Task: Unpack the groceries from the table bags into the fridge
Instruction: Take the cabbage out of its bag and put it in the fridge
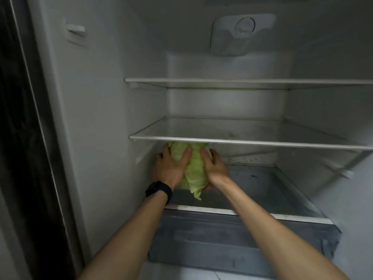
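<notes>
A pale green cabbage [193, 168] is held between both my hands inside the open fridge [105, 110]. It sits at the left of the lowest glass shelf [262, 184], just under the middle shelf [250, 142]. My left hand [170, 166], with a black watch on its wrist, grips the cabbage's left side. Against the right side presses my right hand [215, 168]. A loose leaf hangs down toward the shelf's front edge. The cabbage's top is hidden behind the middle shelf's rim.
Above are the middle shelf and a top shelf [248, 80], both bare. A grey drawer [242, 239] closes the space below the lowest shelf. The fridge's dark edge [24, 138] runs down the left. A light housing [242, 33] sits at the back top.
</notes>
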A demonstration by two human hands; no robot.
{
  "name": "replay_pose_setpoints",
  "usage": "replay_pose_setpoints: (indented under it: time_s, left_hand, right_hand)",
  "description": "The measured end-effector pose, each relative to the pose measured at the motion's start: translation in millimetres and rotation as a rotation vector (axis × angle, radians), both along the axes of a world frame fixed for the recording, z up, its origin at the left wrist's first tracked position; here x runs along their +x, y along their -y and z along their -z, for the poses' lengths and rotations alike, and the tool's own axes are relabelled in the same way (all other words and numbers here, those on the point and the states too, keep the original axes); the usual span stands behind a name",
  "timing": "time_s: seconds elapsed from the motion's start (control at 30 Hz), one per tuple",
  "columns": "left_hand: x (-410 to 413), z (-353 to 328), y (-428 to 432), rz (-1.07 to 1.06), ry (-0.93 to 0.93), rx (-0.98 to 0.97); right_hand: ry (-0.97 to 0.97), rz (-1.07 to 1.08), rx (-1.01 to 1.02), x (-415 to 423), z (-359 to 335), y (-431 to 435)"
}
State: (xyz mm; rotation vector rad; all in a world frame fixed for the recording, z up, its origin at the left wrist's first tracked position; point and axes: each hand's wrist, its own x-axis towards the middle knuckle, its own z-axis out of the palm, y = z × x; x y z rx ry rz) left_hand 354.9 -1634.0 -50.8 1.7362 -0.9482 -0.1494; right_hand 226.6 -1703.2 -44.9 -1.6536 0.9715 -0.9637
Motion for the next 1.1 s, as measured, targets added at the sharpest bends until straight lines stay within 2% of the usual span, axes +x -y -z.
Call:
replay_pose_setpoints:
  time_s: [0.1,0.3,0.43,0.6,0.87,1.1]
  left_hand:
    - [-2.6,-4.3,3.3,-0.007,-0.009,0.037]
    - [-6.1,-16.1,-4.2,-0.013,-0.059,0.137]
    - [-14.8,-21.4,-12.6,-0.031,0.116,0.247]
    - [-33.6,-11.7,-51.2,-0.015,0.241,0.307]
    - [-105.1,15.1,-156.6,-0.05,0.294,0.353]
    - [-172.7,73.9,-303.2,-0.036,0.357,0.257]
  right_hand:
    - [-0.063,0.001,-0.041,2.0,3.2,4.7]
    - [-0.463,0.05,-0.18,-7.1,-16.7,8.7]
    - [-0.508,0.135,-0.292,-18.7,-24.7,-9.8]
    - [-0.569,0.0,-0.41,-53.1,-19.2,-31.3]
    - [-0.386,-0.037,-0.532,-118.5,13.5,-118.7]
    - [-0.135,-0.096,-0.521,-194.1,78.1,-253.8]
